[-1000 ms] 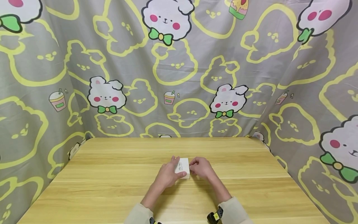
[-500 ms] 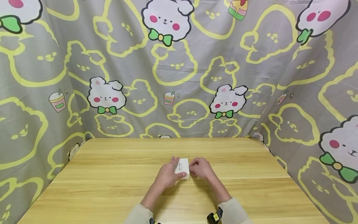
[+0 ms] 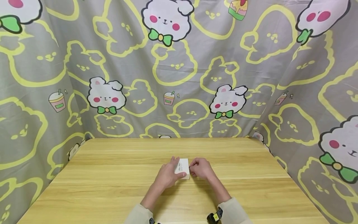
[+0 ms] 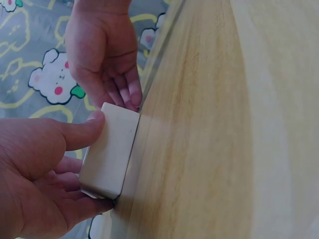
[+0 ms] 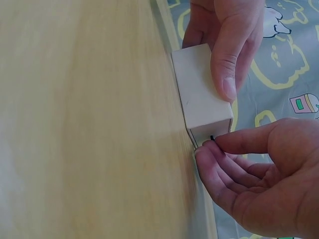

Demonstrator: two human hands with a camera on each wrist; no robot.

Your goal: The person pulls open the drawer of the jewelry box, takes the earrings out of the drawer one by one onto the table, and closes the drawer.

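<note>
A small white cardboard box [image 3: 183, 165] with dark lettering on top lies on the wooden table, in front of the person. My left hand [image 3: 167, 175] grips it from the left, thumb along the near side and fingers round the far side. At the right end is my right hand [image 3: 202, 168], its thumb and index finger pinching a tiny black tab [image 5: 212, 138] that sticks out of the box's end face. The right wrist view shows this end face recessed within the outer edges. In the left wrist view the box [image 4: 112, 149] partly hides the right fingertips.
The wood-grain table [image 3: 112, 189] stretches out around both hands. Behind it and at both sides hangs a grey curtain [image 3: 179, 74] with cartoon rabbits. Beige sleeves and black wrist straps show at the lower edge of the head view.
</note>
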